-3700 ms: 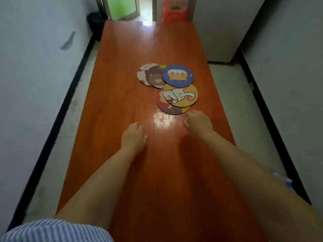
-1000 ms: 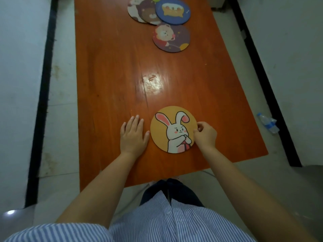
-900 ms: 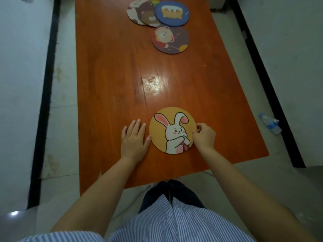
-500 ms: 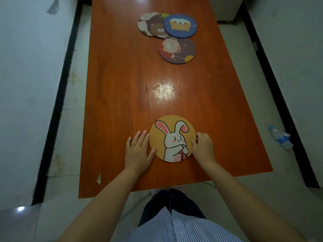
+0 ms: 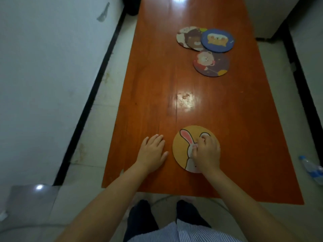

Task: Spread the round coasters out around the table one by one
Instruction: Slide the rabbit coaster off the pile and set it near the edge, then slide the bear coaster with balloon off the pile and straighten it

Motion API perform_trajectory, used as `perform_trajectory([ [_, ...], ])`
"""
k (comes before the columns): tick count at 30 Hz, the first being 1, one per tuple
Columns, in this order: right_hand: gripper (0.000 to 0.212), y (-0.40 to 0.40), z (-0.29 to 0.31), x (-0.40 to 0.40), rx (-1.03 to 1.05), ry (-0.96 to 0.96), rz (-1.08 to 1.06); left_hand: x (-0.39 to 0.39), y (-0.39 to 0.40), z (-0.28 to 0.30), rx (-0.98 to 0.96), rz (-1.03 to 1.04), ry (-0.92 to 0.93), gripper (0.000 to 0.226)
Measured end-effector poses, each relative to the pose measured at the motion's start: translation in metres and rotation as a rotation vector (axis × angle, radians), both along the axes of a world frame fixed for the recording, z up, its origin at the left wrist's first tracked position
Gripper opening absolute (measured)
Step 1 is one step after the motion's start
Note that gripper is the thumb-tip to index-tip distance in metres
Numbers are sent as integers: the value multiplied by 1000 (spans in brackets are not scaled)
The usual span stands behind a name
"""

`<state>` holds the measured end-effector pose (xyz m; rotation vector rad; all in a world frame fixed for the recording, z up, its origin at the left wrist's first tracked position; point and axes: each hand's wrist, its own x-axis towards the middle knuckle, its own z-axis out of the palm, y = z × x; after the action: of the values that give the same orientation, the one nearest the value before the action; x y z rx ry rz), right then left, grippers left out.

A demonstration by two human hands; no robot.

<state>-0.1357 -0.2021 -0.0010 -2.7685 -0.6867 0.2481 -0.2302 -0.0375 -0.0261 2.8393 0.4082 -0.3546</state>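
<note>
A yellow rabbit coaster (image 5: 181,147) lies flat near the front edge of the orange wooden table (image 5: 153,81). My right hand (image 5: 206,152) lies on top of it with the fingers curled, covering the rabbit's face. My left hand (image 5: 152,151) rests flat on the table just left of the coaster, fingers apart, not touching it. Farther back lies a dark purple bear coaster (image 5: 212,64) on its own. Behind it overlap a blue coaster (image 5: 217,40), a brown bear coaster (image 5: 193,39) and a pale one (image 5: 180,36).
The table is long and narrow, with a white wall close on the left and tiled floor on both sides. A plastic water bottle (image 5: 312,169) lies on the floor at the right. A bright glare patch (image 5: 185,100) sits mid-table.
My right hand has moved from the rabbit coaster's right edge onto its face. My left hand has come off the coaster's left edge. The view has tilted up slightly.
</note>
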Motion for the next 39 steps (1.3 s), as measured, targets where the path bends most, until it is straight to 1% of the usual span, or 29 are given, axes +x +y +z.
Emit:
perform_trajectory([
  [2, 28, 30, 0, -8, 27, 0, 78, -8, 31, 4, 26, 40, -7, 53],
  [4, 32, 65, -2, -15, 12, 27, 142, -18, 69, 7, 50, 63, 7, 51],
  [7, 38, 126, -12, -25, -23, 52, 177, -33, 134, 11, 107, 12, 22, 50],
  [13, 51, 239, -20, -51, -22, 163, -44, -59, 256, 27, 174, -171, 37, 49],
  [17, 56, 278, -20, -57, -88, 214, -147, -59, 311, 34, 152, -223, -1, 46],
  [19, 55, 287, -20, -55, -165, 234, -170, -48, 328, 33, 143, -245, -17, 44],
  [21, 53, 291, -17, -46, -246, 258, -150, -32, 338, 29, 131, -272, -28, 43],
  [25, 48, 295, -2, -22, -335, 348, -117, 12, 345, 23, 92, -335, -16, 43],
  [29, 41, 306, 11, 12, -382, 408, -152, 74, 348, 23, 82, -469, -24, 40],
  [32, 41, 310, 21, 58, -240, 464, -268, 135, 357, 31, 120, -577, -13, 41],
  [35, 38, 304, 35, 110, -160, 412, -391, 202, 364, 46, 134, -636, 9, 40],
  [39, 38, 297, 50, 173, 30, 478, -528, 281, 359, 55, 137, -704, -5, 37],
])
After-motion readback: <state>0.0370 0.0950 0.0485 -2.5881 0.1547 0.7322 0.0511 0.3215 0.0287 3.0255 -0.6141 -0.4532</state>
